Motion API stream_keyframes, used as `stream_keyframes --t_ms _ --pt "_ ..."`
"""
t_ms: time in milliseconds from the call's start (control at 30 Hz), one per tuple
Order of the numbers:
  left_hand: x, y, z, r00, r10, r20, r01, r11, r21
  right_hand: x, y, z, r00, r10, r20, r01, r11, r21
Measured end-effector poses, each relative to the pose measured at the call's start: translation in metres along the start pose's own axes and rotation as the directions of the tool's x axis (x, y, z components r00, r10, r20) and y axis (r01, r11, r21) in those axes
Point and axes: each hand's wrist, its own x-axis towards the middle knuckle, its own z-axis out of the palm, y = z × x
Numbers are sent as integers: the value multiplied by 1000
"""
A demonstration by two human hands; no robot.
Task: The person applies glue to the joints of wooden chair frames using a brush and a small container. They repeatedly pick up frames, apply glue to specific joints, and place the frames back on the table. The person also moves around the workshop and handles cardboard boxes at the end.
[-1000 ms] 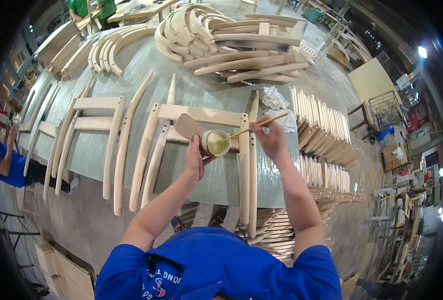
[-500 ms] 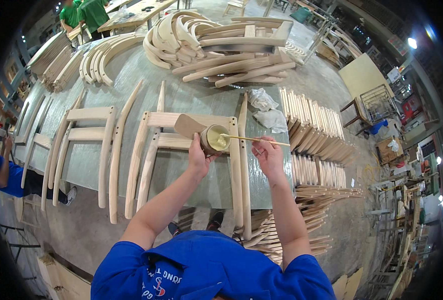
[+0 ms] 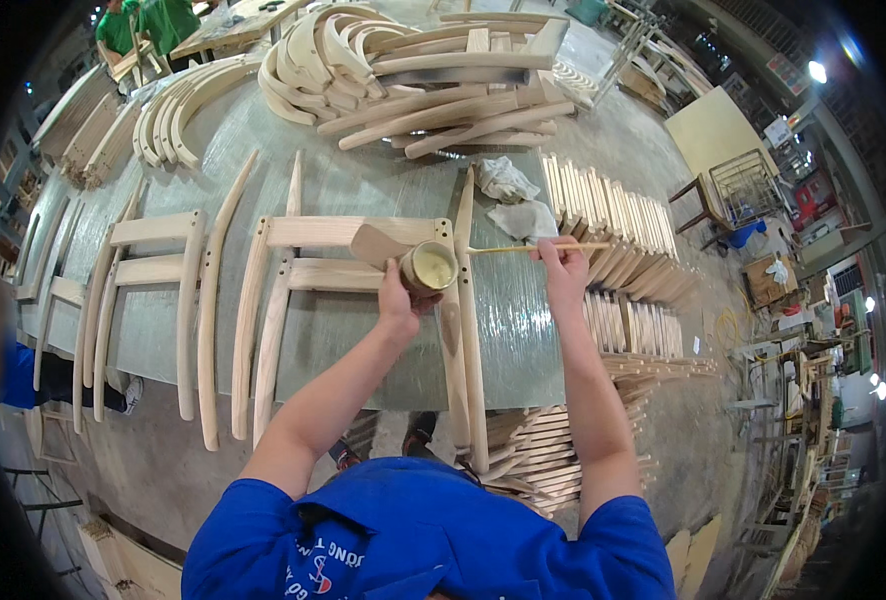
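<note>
My left hand (image 3: 401, 300) is closed around a small cup (image 3: 430, 267) of pale yellow-green paste, tilted over a wooden chair frame. Beside the cup a flat piece of brown wood or card (image 3: 374, 245) sticks out to the left; how it is held is hidden. Between the fingertips of my right hand (image 3: 565, 272) is a thin wooden stick (image 3: 523, 248). Its left tip is at the dark holes in the frame's right leg (image 3: 467, 300). Two rails, an upper (image 3: 313, 232) and a lower (image 3: 333, 274), join this frame's legs.
More chair frames (image 3: 153, 268) lie left on the grey-green table (image 3: 363, 365). Curved wooden parts (image 3: 423, 80) are heaped at the far side. White rags (image 3: 518, 205) lie near the right edge, with stacked slats (image 3: 613, 215) beyond. A co-worker in blue (image 3: 18, 375) stands at left.
The stick has come out of the cup and moved right, its tip now at the frame's leg. My right hand has risen and shifted right. The view has also shifted slightly.
</note>
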Motion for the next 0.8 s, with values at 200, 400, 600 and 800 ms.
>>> stream_keyframes --t_ms 200,400,600,800 --pt "-26 -3 -48 993 -89 -82 94 993 66 5 -3 15 901 -242 359 420 689 -590" --pt "-49 -10 -79 989 -127 -80 128 992 7 6 8 29 860 -225 458 501 535 -680" --pt "-53 -11 -99 991 -104 -87 104 995 -11 8 19 37 859 -179 480 502 479 -720" --pt "-56 -9 -101 989 -124 -87 124 992 3 7 33 38 858 -171 484 504 464 -729"
